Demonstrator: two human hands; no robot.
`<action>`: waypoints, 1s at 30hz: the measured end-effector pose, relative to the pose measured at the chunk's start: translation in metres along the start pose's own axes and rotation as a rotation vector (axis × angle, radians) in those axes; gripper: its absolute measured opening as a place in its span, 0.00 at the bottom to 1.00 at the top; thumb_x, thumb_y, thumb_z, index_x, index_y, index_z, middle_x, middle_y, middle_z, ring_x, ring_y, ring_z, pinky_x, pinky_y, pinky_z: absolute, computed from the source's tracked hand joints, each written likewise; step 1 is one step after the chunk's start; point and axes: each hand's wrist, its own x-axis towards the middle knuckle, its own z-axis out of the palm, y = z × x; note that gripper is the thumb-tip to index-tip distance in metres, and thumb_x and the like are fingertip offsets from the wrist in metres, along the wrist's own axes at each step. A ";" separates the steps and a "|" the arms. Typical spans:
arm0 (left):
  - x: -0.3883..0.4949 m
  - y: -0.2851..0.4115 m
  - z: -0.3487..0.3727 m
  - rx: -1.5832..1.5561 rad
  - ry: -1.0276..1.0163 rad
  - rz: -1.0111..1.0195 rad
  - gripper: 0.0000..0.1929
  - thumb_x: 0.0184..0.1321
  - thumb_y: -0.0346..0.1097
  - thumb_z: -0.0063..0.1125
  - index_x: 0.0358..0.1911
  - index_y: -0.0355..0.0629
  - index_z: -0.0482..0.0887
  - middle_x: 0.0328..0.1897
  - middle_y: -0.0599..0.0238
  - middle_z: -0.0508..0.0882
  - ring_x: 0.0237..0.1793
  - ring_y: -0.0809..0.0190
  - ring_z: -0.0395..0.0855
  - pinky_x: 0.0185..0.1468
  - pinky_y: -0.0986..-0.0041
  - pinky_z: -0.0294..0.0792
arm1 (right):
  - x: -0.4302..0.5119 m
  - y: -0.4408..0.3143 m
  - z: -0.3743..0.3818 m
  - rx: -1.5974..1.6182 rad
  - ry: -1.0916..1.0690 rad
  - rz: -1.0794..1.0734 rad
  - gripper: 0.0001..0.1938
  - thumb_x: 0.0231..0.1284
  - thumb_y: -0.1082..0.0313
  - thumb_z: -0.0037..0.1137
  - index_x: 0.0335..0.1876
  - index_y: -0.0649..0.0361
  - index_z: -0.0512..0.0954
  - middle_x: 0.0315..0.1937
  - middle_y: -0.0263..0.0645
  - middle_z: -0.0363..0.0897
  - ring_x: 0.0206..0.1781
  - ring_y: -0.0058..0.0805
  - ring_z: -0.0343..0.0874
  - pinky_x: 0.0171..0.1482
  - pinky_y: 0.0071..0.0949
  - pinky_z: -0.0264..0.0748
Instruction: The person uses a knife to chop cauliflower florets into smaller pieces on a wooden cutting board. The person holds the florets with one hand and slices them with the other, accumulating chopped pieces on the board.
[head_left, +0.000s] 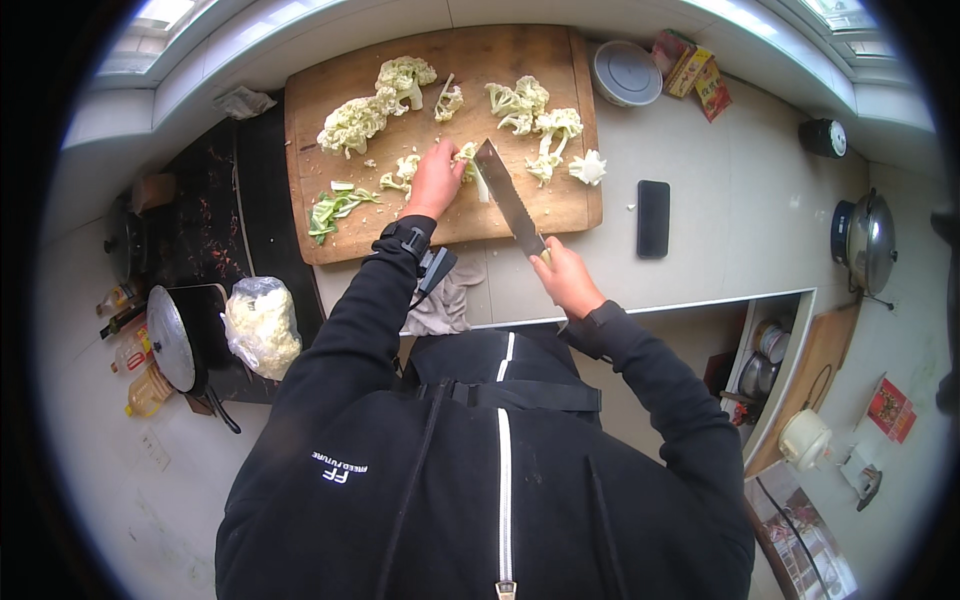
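Observation:
My right hand (568, 278) grips the handle of a kitchen knife (508, 196) with a broad blade, slanted over the wooden cutting board (352, 236). Between the fingers of my left hand (437, 180) is a cauliflower floret (478, 176), its pale stem beside the blade. Whether the blade touches it, I cannot tell. Small florets (405, 169) lie just left of that hand. Larger cauliflower pieces (354, 124) rest at the board's upper left, more florets (519, 101) at the upper right. A cut stem piece (588, 167) sits at the right edge, green leaves (334, 208) at the lower left.
A black smartphone (653, 219) and a lidded bowl (627, 73) are right of the board. A grey cloth (448, 298) hangs by the counter's front edge. To the left are a bag of cauliflower (262, 328) and a lidded pan (172, 339) on the black stove.

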 end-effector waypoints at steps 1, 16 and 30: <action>-0.001 0.000 0.000 0.001 0.004 0.020 0.12 0.56 0.34 0.62 0.38 0.38 0.74 0.37 0.49 0.80 0.40 0.41 0.78 0.44 0.56 0.71 | 0.000 -0.001 0.000 0.039 -0.031 0.055 0.14 0.64 0.65 0.53 0.43 0.69 0.67 0.30 0.58 0.76 0.36 0.58 0.76 0.39 0.46 0.71; -0.019 -0.005 0.006 -0.140 0.073 0.004 0.11 0.57 0.30 0.59 0.41 0.38 0.75 0.41 0.51 0.79 0.42 0.45 0.79 0.46 0.61 0.72 | 0.008 0.001 0.025 -0.063 -0.037 0.061 0.13 0.64 0.65 0.52 0.43 0.70 0.68 0.32 0.60 0.77 0.38 0.60 0.77 0.41 0.48 0.73; -0.035 -0.024 -0.024 -0.955 -0.065 -0.212 0.10 0.69 0.28 0.47 0.51 0.41 0.75 0.48 0.70 0.81 0.46 0.72 0.79 0.48 0.79 0.73 | -0.005 -0.001 0.004 0.239 -0.046 0.244 0.13 0.66 0.65 0.52 0.36 0.67 0.65 0.21 0.47 0.73 0.18 0.40 0.73 0.22 0.37 0.70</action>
